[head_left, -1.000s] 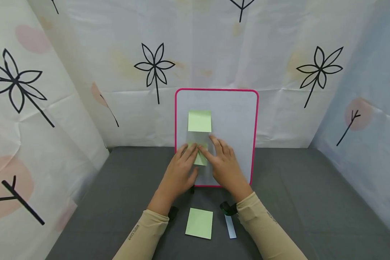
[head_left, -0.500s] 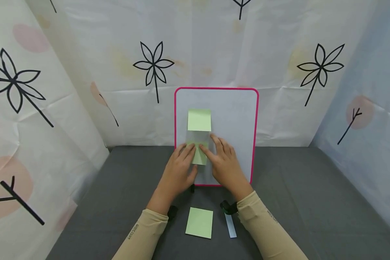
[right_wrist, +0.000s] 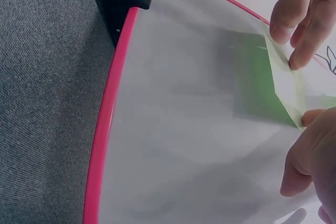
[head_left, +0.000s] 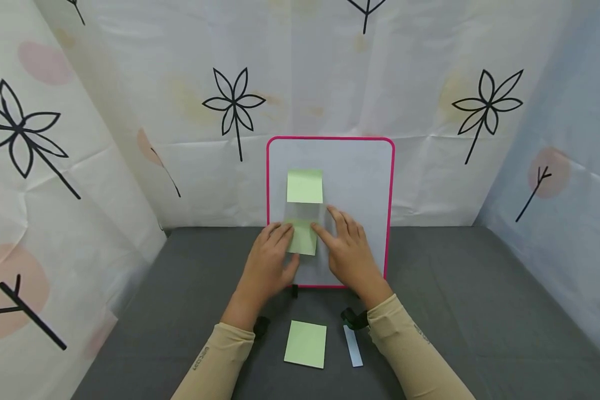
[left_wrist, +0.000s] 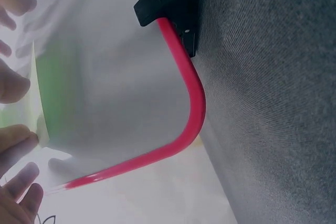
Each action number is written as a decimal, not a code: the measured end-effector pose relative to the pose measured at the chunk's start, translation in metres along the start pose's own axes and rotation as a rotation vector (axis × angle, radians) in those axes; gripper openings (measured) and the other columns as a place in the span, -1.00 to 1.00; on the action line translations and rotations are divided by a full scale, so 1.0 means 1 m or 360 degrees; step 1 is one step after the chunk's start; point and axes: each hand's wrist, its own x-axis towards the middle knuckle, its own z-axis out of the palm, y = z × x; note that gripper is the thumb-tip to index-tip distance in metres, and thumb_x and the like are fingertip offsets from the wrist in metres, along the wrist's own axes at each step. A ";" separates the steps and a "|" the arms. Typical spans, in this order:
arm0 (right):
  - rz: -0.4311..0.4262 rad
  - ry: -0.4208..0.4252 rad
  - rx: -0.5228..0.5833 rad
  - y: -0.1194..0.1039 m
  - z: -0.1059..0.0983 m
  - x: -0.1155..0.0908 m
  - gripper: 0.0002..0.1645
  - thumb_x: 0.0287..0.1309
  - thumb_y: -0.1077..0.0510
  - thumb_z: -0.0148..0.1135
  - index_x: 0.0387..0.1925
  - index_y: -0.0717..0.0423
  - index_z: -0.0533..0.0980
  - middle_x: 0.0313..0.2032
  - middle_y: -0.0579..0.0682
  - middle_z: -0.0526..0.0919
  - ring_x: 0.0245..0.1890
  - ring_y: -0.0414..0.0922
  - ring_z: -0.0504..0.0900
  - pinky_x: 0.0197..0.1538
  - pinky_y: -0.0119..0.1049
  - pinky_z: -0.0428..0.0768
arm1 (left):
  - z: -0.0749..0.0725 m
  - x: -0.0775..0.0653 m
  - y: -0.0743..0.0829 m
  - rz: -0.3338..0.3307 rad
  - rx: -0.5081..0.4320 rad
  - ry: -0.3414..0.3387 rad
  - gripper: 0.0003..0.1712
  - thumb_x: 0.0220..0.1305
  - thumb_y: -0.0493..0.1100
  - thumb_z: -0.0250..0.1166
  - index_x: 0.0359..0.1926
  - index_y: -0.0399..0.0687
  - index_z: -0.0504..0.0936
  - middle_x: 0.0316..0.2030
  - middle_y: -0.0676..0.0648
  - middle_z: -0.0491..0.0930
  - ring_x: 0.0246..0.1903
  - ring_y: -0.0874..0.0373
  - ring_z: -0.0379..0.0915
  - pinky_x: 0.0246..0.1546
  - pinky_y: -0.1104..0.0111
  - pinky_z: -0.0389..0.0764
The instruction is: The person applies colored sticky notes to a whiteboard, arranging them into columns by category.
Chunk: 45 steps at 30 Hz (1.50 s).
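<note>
A pink-rimmed whiteboard (head_left: 357,178) stands upright in front of me. One light green sticky note (head_left: 305,186) is on its upper left part. Below it is a second green sticky note (head_left: 302,241), whose lower edge stands off the board in the right wrist view. My left hand (head_left: 266,261) lays its fingertips on the top left of this lower note, fingers extended. At its top right corner, my right hand (head_left: 352,258) touches it with the thumb, while the other fingers reach up the board.
A light green sticky note pad (head_left: 306,344) lies on the dark grey table (head_left: 445,311) between my forearms. To its right is a narrow pale blue strip (head_left: 353,347). A black clip (left_wrist: 170,1) grips the board's bottom edge. Behind hangs a white cloth (head_left: 330,83) with plant drawings.
My hands have slid apart along the top of the lower note, left hand leftward and right hand rightward. More of that note shows between them.
</note>
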 end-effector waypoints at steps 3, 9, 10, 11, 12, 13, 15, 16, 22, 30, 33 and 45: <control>0.0009 0.0000 -0.0001 0.001 0.000 0.000 -0.32 0.32 0.40 0.11 0.39 -0.13 0.57 0.54 0.25 0.22 0.39 0.22 0.31 0.18 0.13 0.48 | -0.001 0.000 -0.001 -0.0008 0.0008 0.0007 -0.40 0.20 -0.22 0.51 0.23 -0.41 0.65 0.21 -0.28 0.68 0.28 -0.26 0.51 0.38 -0.07 0.52; 0.0023 0.0024 -0.0001 0.004 0.000 -0.001 -0.33 0.28 0.41 0.15 0.35 -0.11 0.60 0.54 0.26 0.23 0.38 0.23 0.33 0.17 0.14 0.49 | -0.003 0.001 -0.002 -0.0027 0.0012 0.0018 -0.40 0.19 -0.22 0.52 0.22 -0.41 0.66 0.21 -0.29 0.68 0.28 -0.26 0.51 0.37 -0.09 0.52; 0.0024 0.0028 -0.0002 0.005 0.000 0.000 -0.33 0.28 0.41 0.16 0.35 -0.10 0.60 0.54 0.26 0.23 0.38 0.23 0.33 0.18 0.14 0.49 | -0.004 0.001 -0.002 -0.0029 0.0012 0.0019 -0.41 0.20 -0.22 0.51 0.22 -0.41 0.66 0.21 -0.29 0.68 0.29 -0.27 0.50 0.37 -0.09 0.52; 0.0027 0.0028 -0.0002 0.005 0.000 0.000 -0.34 0.28 0.41 0.16 0.34 -0.09 0.60 0.54 0.26 0.23 0.38 0.23 0.33 0.18 0.15 0.50 | -0.004 0.001 -0.002 -0.0031 0.0012 0.0020 -0.41 0.20 -0.22 0.51 0.22 -0.41 0.66 0.21 -0.29 0.68 0.29 -0.27 0.50 0.37 -0.09 0.52; 0.0028 0.0030 -0.0003 0.005 -0.001 0.000 -0.35 0.28 0.41 0.17 0.34 -0.08 0.60 0.54 0.26 0.23 0.38 0.23 0.33 0.18 0.15 0.50 | -0.004 0.001 -0.002 -0.0034 0.0012 0.0018 -0.41 0.20 -0.22 0.51 0.22 -0.41 0.66 0.21 -0.29 0.68 0.29 -0.27 0.50 0.38 -0.09 0.51; 0.0028 0.0031 -0.0003 0.005 -0.001 0.000 -0.35 0.28 0.41 0.18 0.34 -0.07 0.61 0.54 0.26 0.23 0.38 0.23 0.33 0.19 0.15 0.50 | -0.005 0.001 -0.002 -0.0033 0.0012 0.0018 -0.41 0.20 -0.23 0.50 0.22 -0.41 0.66 0.21 -0.29 0.68 0.29 -0.27 0.50 0.38 -0.09 0.51; 0.0020 0.0036 0.0000 0.004 -0.002 0.000 -0.35 0.28 0.41 0.18 0.34 -0.06 0.60 0.54 0.26 0.23 0.37 0.23 0.33 0.18 0.15 0.50 | -0.004 0.001 -0.001 -0.0027 -0.0002 0.0016 -0.41 0.20 -0.23 0.50 0.23 -0.41 0.65 0.22 -0.29 0.67 0.29 -0.28 0.50 0.39 -0.09 0.51; 0.0016 0.0034 -0.0002 0.004 -0.002 0.000 -0.35 0.28 0.41 0.18 0.35 -0.06 0.60 0.54 0.26 0.22 0.36 0.23 0.33 0.19 0.15 0.50 | -0.004 0.001 0.000 -0.0019 -0.0008 0.0011 -0.40 0.20 -0.23 0.50 0.24 -0.41 0.65 0.23 -0.29 0.67 0.30 -0.28 0.49 0.39 -0.08 0.51; -0.0003 -0.0008 -0.0029 -0.003 -0.003 0.000 -0.27 0.31 0.38 0.19 0.45 -0.13 0.52 0.55 0.26 0.21 0.37 0.23 0.32 0.21 0.14 0.48 | 0.000 0.002 0.007 0.0057 -0.0029 -0.0046 -0.32 0.20 -0.24 0.51 0.32 -0.39 0.59 0.30 -0.27 0.62 0.34 -0.29 0.46 0.38 -0.08 0.52; 0.0009 -0.0039 -0.0050 -0.004 -0.001 0.000 -0.26 0.31 0.37 0.20 0.47 -0.14 0.50 0.56 0.26 0.19 0.40 0.22 0.29 0.23 0.13 0.45 | 0.001 0.000 0.009 0.0038 0.0005 -0.0126 -0.28 0.22 -0.19 0.53 0.36 -0.36 0.57 0.34 -0.25 0.60 0.38 -0.30 0.43 0.39 -0.13 0.50; 0.0005 -0.0010 -0.0042 -0.002 0.000 0.000 -0.28 0.30 0.38 0.19 0.44 -0.13 0.54 0.56 0.26 0.20 0.38 0.22 0.30 0.20 0.13 0.47 | 0.001 0.000 0.008 0.0025 0.0012 -0.0130 -0.28 0.21 -0.19 0.53 0.36 -0.35 0.57 0.33 -0.25 0.60 0.38 -0.30 0.43 0.39 -0.14 0.49; 0.0040 0.0022 0.0001 0.005 -0.004 -0.001 -0.34 0.29 0.39 0.16 0.36 -0.09 0.59 0.55 0.27 0.20 0.37 0.22 0.31 0.19 0.15 0.49 | -0.001 0.000 0.002 -0.0011 0.0016 -0.0040 -0.32 0.18 -0.19 0.54 0.29 -0.39 0.62 0.27 -0.28 0.64 0.34 -0.32 0.46 0.37 -0.16 0.49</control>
